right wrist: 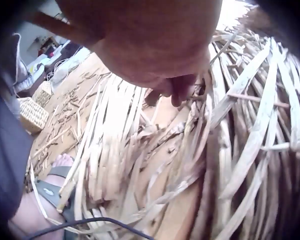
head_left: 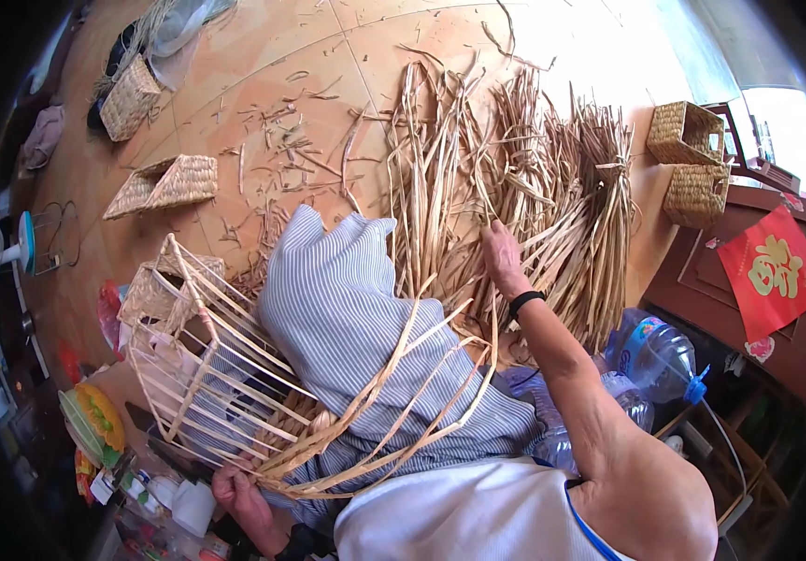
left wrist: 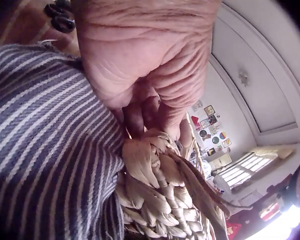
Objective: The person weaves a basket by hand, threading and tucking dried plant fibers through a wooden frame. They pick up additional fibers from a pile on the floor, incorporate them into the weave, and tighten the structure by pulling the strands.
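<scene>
Gripping the plaited edge of a partly woven basket (head_left: 192, 388), the left hand (head_left: 242, 496) has its fingers bent in against the braid, which the left wrist view shows close up. Farther right, the right hand (head_left: 504, 257) is over dried stalks, its fingertips turned down among them; whether they hold a strand, I cannot tell.

From the far left, a fan (head_left: 1, 245) stands near the edge of the room, with a box-shaped woven basket (head_left: 130, 101) higher up on the tiled floor (head_left: 263, 37). A slant-sided basket (head_left: 162, 187) lies just below that one. The partly woven basket sits at the person's left, touching the striped cloth (head_left: 328, 271) over the legs; its bare bars rise above a braided part, and long loose strips (head_left: 393, 374) fan out from it across the lap. Short scraps (head_left: 286, 140) litter the tiles beyond the knees.

Right of the knees lie a loose bunch of stalks (head_left: 426, 178), then a thicker bundle (head_left: 524, 140), then a tied bundle (head_left: 613, 187). Clear plastic bottles (head_left: 650, 351) are near the right arm. At the far right, two stacked-looking woven baskets (head_left: 695, 194) stand beside a brown panel bearing red paper (head_left: 774, 271) with a gold character.
</scene>
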The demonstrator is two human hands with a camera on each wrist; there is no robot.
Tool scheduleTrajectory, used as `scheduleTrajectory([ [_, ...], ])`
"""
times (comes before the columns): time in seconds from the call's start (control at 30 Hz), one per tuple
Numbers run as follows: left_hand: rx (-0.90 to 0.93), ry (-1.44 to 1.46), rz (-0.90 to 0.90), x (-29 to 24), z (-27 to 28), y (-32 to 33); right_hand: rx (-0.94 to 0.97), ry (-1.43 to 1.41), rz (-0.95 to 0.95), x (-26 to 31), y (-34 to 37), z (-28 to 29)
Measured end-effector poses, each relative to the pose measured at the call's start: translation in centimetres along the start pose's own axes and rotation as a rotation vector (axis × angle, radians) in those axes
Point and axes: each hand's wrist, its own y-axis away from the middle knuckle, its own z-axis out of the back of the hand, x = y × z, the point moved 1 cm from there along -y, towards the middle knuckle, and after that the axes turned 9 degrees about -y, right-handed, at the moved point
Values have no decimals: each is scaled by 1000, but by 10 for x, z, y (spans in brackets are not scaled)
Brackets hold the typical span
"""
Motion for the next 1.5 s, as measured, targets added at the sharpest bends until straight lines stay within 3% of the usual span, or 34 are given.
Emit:
scheduleTrajectory([
  [0.07,1,-4,-4,2,2,0,148,303,164,-1,4,-2],
  [0.1,1,-8,-5,2,3,0,343,391,142,16,5,1],
  [0.27,-5,-16,-23,2,1,0,563,271,390,-15,49,-77],
  [0.3,-13,-17,-28,3,0,0,569,165,321,-21,52,-82],
  [0.4,-14,-7,-4,2,2,1,443,-105,-208,-3,59,-58],
  [0.43,-15,-16,-10,2,2,1,301,-188,-199,-10,62,-73],
  [0.53,-21,-19,-21,1,0,0,146,-197,-389,1,71,-77],
  [0.67,-7,6,-34,0,-3,-3,208,-266,-758,36,56,-49],
  [0.8,-20,-10,-33,3,-1,-3,335,-423,-743,15,38,-96],
  [0.83,-28,-7,-33,2,-3,-2,320,-719,-775,13,33,-102],
  [0.93,-38,-10,-30,-1,-4,-1,123,-889,-927,1,16,-169],
  [0.97,-37,-14,-26,-1,-4,-1,65,-1114,-855,-4,14,-191],
  [1.0,-36,-17,-22,-1,-3,-1,45,-1192,-847,21,2,-163],
  [1.07,-30,-17,-30,0,-3,-2,168,-894,-603,39,-12,-129],
  [1.13,-33,-18,-33,1,-3,-2,290,-1035,-650,62,-29,-101],
  [1.17,-37,-21,-33,1,-3,-1,44,-1118,-341,66,-36,-127],
  [1.2,-41,-24,-36,0,-3,-1,103,-824,-320,82,-45,-105],
  [1.27,-34,-1,-27,-2,-6,-2,53,-603,-216,105,-57,-74],
  [1.37,-32,32,-17,0,-5,-3,177,-607,-322,118,-73,-68],
  [1.47,-57,42,-22,9,-2,-2,173,-1073,-242,105,-72,-111],
  [1.5,-69,41,-25,11,-1,0,217,-1242,-333,151,-63,-32],
])
